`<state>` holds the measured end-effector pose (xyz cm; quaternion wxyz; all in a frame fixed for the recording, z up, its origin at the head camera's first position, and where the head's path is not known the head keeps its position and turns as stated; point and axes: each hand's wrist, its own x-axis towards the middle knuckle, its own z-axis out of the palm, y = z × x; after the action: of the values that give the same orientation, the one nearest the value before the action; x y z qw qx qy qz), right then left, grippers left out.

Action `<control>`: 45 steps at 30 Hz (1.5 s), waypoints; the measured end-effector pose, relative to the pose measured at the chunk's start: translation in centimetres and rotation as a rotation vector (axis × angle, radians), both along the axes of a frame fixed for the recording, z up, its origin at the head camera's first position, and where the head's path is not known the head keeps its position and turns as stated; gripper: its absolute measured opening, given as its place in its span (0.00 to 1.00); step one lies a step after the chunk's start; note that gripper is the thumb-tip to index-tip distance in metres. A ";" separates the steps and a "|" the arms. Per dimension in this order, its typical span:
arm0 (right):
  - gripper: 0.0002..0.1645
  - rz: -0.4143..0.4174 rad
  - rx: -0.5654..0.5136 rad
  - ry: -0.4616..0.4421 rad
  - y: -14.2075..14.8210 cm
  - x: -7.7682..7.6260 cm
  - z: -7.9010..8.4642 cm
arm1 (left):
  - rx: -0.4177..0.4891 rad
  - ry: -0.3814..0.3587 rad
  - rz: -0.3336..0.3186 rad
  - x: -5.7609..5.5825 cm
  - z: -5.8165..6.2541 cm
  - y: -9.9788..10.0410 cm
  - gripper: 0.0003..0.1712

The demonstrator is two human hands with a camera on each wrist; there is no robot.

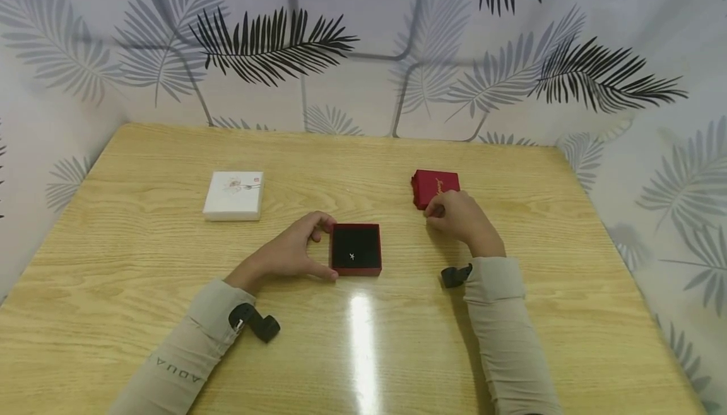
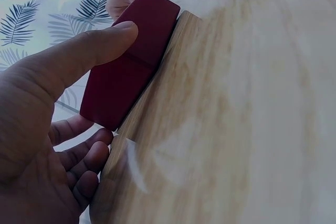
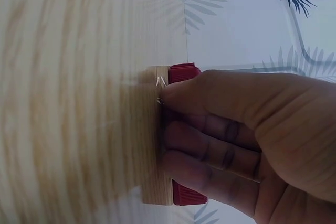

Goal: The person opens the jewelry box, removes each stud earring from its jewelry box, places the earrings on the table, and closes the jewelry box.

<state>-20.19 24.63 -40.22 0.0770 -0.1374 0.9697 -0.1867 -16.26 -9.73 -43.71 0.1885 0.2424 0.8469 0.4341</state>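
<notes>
A small red box with a black insert lies open on the table. On the insert sits a tiny silvery star-shaped piece. My left hand holds the box by its left side, thumb at the near corner, fingers at the far one. In the left wrist view the thumb rests on the box's red wall. Farther right, my right hand is at the near edge of a dark red box with gold lettering. Its thumb and finger pinch a small shiny pointed piece, mostly hidden by the fingertips.
A white box with a flower print stands at the back left. The wood-grain table carries a bright light reflection near the front. Leaf-patterned curtains hang behind the table and along both sides.
</notes>
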 end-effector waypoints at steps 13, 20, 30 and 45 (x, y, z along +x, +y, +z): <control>0.08 -0.007 -0.020 -0.035 0.2 0.3 0.9 | -0.001 -0.006 0.000 0.1 0.2 0.0 0.53; 0.12 0.011 -0.029 0.015 -0.6 1.1 2.6 | -0.009 -0.007 0.004 0.1 0.2 0.0 0.53; 0.11 0.119 -0.149 0.026 -3.7 2.6 4.8 | -0.004 -0.011 0.005 0.0 0.1 0.0 0.53; 0.09 0.257 -0.076 0.049 -7.2 3.7 4.8 | 0.000 -0.013 0.011 0.0 0.1 0.0 0.52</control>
<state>-16.49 17.39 -35.40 0.0712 -0.2678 0.9379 -0.2086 -16.27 -9.69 -43.59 0.1913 0.2349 0.8470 0.4369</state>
